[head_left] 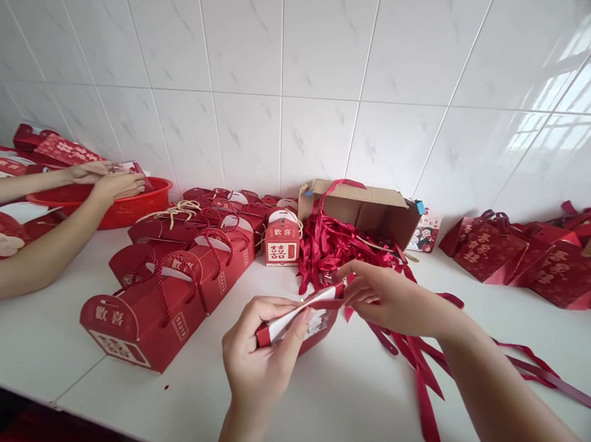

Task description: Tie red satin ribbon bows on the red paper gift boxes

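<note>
A small red gift box (321, 329) with a white top fold and a printed side is tilted in front of me. My left hand (262, 346) grips its near end, the thumb pressed along the side and the fingers behind. A strip of red ribbon (329, 304) runs along the box's top edge. At the far end, the curled fingers of my right hand (393, 297) are closed on this ribbon, though the fingertips are partly hidden. Just behind the hands, a heap of loose red ribbons (344, 244) spills from a cardboard box (380, 216) lying on its side.
Red boxes with rope handles (170, 307) line the white table (189, 401) to the left. Another person's hands (110, 180) work over a red basin (146, 202). More red boxes (494, 250) stand at right. Tiled wall (246, 38) closes off the back.
</note>
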